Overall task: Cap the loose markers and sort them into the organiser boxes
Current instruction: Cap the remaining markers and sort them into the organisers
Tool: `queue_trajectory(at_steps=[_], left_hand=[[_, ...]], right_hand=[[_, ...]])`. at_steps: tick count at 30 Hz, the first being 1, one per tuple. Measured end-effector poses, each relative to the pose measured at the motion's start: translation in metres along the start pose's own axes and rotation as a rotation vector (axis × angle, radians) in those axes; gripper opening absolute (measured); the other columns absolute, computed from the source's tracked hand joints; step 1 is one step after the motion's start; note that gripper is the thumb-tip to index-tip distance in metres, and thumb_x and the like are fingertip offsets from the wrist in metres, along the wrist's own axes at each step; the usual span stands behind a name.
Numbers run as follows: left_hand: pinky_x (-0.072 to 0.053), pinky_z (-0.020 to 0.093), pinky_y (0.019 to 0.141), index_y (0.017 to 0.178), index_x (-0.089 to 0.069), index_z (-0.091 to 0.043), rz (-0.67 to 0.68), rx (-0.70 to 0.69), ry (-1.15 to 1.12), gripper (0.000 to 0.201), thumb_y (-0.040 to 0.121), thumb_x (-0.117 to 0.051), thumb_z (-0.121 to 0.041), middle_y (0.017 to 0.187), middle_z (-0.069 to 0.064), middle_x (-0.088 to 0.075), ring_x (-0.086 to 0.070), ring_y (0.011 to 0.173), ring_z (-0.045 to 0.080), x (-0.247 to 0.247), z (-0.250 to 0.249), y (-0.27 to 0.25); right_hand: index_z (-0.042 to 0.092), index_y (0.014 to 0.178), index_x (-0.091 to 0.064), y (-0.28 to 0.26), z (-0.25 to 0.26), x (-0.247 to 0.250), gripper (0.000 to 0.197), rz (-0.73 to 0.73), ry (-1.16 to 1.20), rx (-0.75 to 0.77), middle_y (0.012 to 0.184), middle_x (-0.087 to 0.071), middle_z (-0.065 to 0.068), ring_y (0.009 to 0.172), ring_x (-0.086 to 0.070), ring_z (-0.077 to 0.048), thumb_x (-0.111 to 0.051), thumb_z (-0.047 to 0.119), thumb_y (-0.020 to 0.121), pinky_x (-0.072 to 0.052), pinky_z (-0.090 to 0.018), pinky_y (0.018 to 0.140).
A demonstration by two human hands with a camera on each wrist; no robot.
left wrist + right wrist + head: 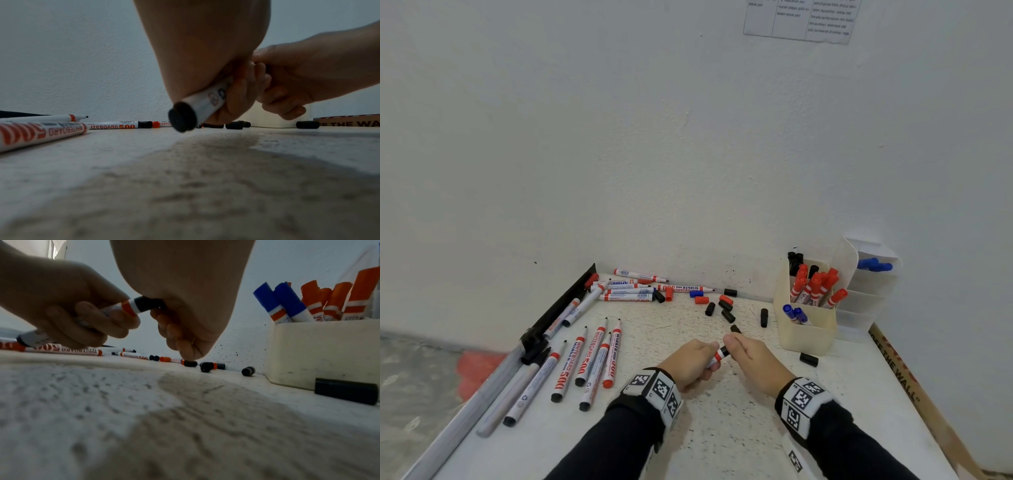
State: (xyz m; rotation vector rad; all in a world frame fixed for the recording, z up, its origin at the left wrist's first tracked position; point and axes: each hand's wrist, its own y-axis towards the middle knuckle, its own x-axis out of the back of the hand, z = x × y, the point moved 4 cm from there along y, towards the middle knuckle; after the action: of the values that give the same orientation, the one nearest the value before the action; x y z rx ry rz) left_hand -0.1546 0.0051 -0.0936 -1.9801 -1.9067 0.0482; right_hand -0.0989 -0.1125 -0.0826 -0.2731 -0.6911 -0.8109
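Observation:
My left hand (693,361) grips the barrel of a white whiteboard marker (121,309) with a black end plug (182,116). My right hand (751,356) pinches a black cap (149,304) that sits on the marker's tip end. Both hands meet just above the table's middle. Several uncapped markers (585,359) lie to the left, more (630,289) near the wall. Loose black, red and blue caps (724,306) are scattered behind my hands. A cream organiser box (808,329) at the right holds capped red markers (815,287) and blue markers (796,313).
A clear tiered organiser (869,284) with blue markers (875,264) stands against the wall behind the cream box. One black cap (809,359) lies in front of the cream box. A black rail (558,308) borders the table's left edge. A cardboard strip (914,387) runs along the right edge.

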Motion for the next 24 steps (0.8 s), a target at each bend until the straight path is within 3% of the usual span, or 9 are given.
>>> queue_trajectory(at_steps=[5,8,10,12,13,14,16,20,24], left_hand=[[-0.029,0.015,0.036,0.064,-0.054,-0.017,-0.107,-0.032,0.118,0.049,0.101,-0.029,-0.035,0.052,-0.004,-0.046,-0.034,0.032,0.004,0.004,0.003,0.003],[-0.038,0.019,0.052,0.065,-0.058,-0.02,-0.143,-0.045,0.208,0.048,0.1,-0.029,-0.034,0.058,-0.006,-0.058,-0.048,0.05,0.006,0.005,0.004,0.005],[-0.037,0.02,0.061,0.068,-0.057,-0.02,-0.176,-0.089,0.255,0.044,0.1,-0.03,-0.031,0.068,-0.005,-0.062,-0.049,0.061,0.006,0.005,0.001,0.004],[-0.038,0.023,0.067,0.079,-0.063,-0.017,-0.23,-0.131,0.29,0.037,0.099,-0.034,-0.028,0.08,-0.002,-0.062,-0.05,0.07,0.009,0.007,-0.003,0.002],[-0.04,0.023,0.074,0.093,-0.066,-0.014,-0.255,-0.144,0.282,0.034,0.099,-0.036,-0.027,0.089,-0.001,-0.063,-0.053,0.079,0.01,0.008,-0.005,0.0],[-0.041,0.023,0.081,0.106,-0.066,-0.013,-0.284,-0.149,0.266,0.032,0.098,-0.038,-0.025,0.101,0.0,-0.065,-0.055,0.089,0.011,0.011,-0.007,-0.002],[-0.04,0.023,0.092,0.117,-0.062,-0.014,-0.372,-0.142,0.287,0.03,0.097,-0.041,-0.021,0.117,0.0,-0.062,-0.055,0.105,0.013,0.021,-0.008,-0.01],[-0.046,0.029,0.094,0.117,-0.056,-0.018,-0.646,0.043,0.517,0.027,0.093,-0.043,-0.019,0.121,0.002,-0.056,-0.056,0.107,0.017,0.058,0.003,-0.032],[-0.046,0.033,0.098,0.134,-0.041,-0.015,-0.681,0.328,0.666,0.041,0.093,-0.044,-0.02,0.134,0.007,-0.048,-0.053,0.118,0.022,0.087,0.025,-0.055]], right_hand=[[0.022,0.075,-0.05,0.004,-0.005,-0.006,0.035,-0.032,-0.046,-0.048,0.068,-0.046,0.003,0.064,-0.043,-0.011,-0.032,0.042,0.098,-0.036,-0.027,0.065],[0.024,0.069,-0.047,0.006,-0.008,-0.008,0.037,-0.041,-0.062,-0.091,0.068,-0.047,0.002,0.066,-0.045,-0.013,-0.031,0.043,0.098,-0.037,-0.03,0.068],[0.025,0.067,-0.046,0.004,-0.006,-0.008,0.038,-0.059,-0.025,-0.105,0.066,-0.046,0.004,0.064,-0.044,-0.011,-0.031,0.042,0.098,-0.036,-0.028,0.066],[0.024,0.067,-0.046,0.003,-0.004,-0.007,0.039,-0.085,0.044,-0.111,0.065,-0.045,0.005,0.063,-0.043,-0.01,-0.031,0.042,0.098,-0.034,-0.025,0.063],[0.023,0.068,-0.047,0.002,-0.003,-0.007,0.039,-0.101,0.083,-0.114,0.064,-0.044,0.005,0.062,-0.042,-0.01,-0.031,0.041,0.098,-0.033,-0.025,0.062],[0.021,0.068,-0.047,0.002,-0.002,-0.006,0.039,-0.115,0.117,-0.118,0.064,-0.043,0.005,0.061,-0.04,-0.01,-0.032,0.041,0.098,-0.033,-0.025,0.062],[0.02,0.068,-0.045,0.001,-0.004,-0.004,0.038,-0.139,0.151,-0.132,0.065,-0.039,0.003,0.061,-0.037,-0.012,-0.033,0.041,0.098,-0.033,-0.026,0.063],[0.02,0.07,-0.048,0.0,-0.011,0.002,0.038,-0.164,0.19,-0.184,0.063,-0.037,0.003,0.06,-0.036,-0.013,-0.034,0.042,0.097,-0.032,-0.024,0.06],[0.018,0.073,-0.051,0.001,-0.011,0.0,0.038,-0.16,0.187,-0.198,0.066,-0.039,-0.001,0.064,-0.038,-0.016,-0.034,0.042,0.097,-0.033,-0.028,0.063]])
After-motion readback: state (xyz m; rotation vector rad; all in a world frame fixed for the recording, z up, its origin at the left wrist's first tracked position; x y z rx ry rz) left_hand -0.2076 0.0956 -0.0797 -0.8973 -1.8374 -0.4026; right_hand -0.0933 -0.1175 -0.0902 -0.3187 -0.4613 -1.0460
